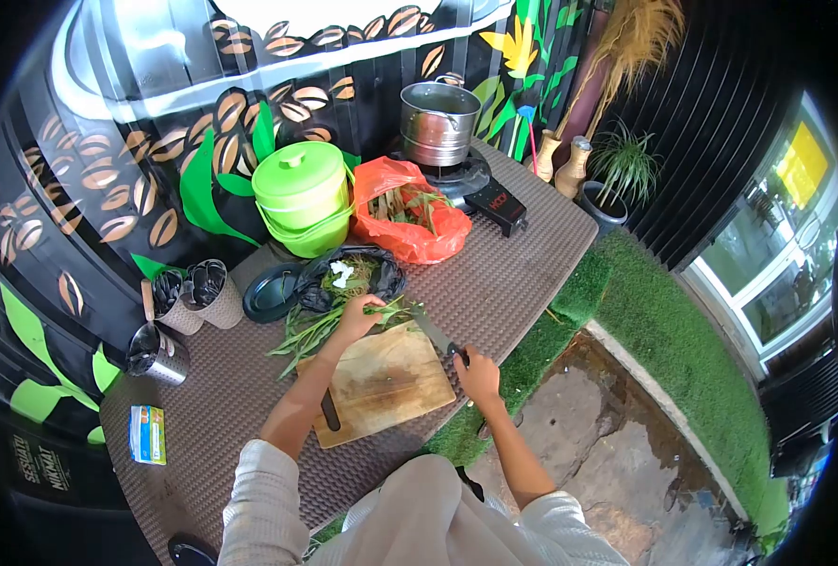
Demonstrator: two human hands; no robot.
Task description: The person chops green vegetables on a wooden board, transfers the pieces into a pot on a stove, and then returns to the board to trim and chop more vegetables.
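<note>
My left hand (356, 316) presses down on a bunch of long green stalks (320, 328) lying across the far end of a wooden cutting board (386, 382). My right hand (476, 373) grips the handle of a knife (435, 333), whose blade points toward the stalks beside my left hand. A second dark-handled knife (330, 411) rests on the board's left edge. Just behind the stalks sits a black bag (348, 276) holding green trimmings and white bits.
An orange bag of greens (409, 219), a green lidded container (303, 193), a steel pot (438, 121) on a burner, metal cups (183, 307), a dark plate (273, 292) and a small packet (147, 434) share the brown mat. Artificial grass and stone ground lie to the right.
</note>
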